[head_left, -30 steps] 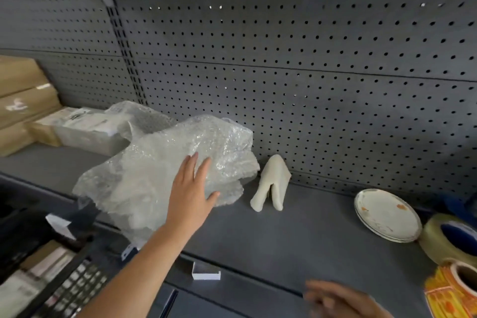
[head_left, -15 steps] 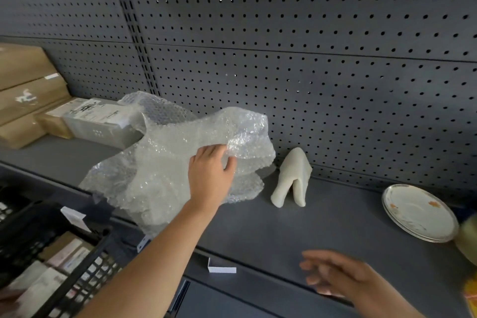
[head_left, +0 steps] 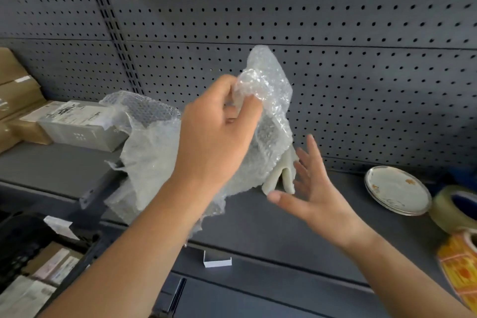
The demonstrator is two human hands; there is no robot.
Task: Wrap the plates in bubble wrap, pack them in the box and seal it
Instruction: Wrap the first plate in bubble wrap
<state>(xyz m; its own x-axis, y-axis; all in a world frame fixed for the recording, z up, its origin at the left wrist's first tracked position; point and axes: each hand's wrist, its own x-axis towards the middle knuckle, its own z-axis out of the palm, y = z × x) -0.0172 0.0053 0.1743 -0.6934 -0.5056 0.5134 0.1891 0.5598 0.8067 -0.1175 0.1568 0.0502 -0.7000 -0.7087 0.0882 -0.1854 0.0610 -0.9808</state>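
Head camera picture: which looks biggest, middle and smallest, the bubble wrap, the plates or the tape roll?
1. bubble wrap, held up by the left hand
2. plates
3. tape roll, cut off by the edge, so unsure against the plates

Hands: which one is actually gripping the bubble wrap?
The left hand, pinching the bubble wrap lifted off the shelf; the right hand is open, empty, palm up.

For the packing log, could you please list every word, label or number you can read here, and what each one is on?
No text here reads clearly enough to quote.
Grey carton: printed top label and dark marks on its side, too blurred to read.
Brown boxes: white marks, unreadable.
Orange label roll: print too blurred.
White tag on the shelf edge: looks blank.
Items in the black crate: labels blurred.
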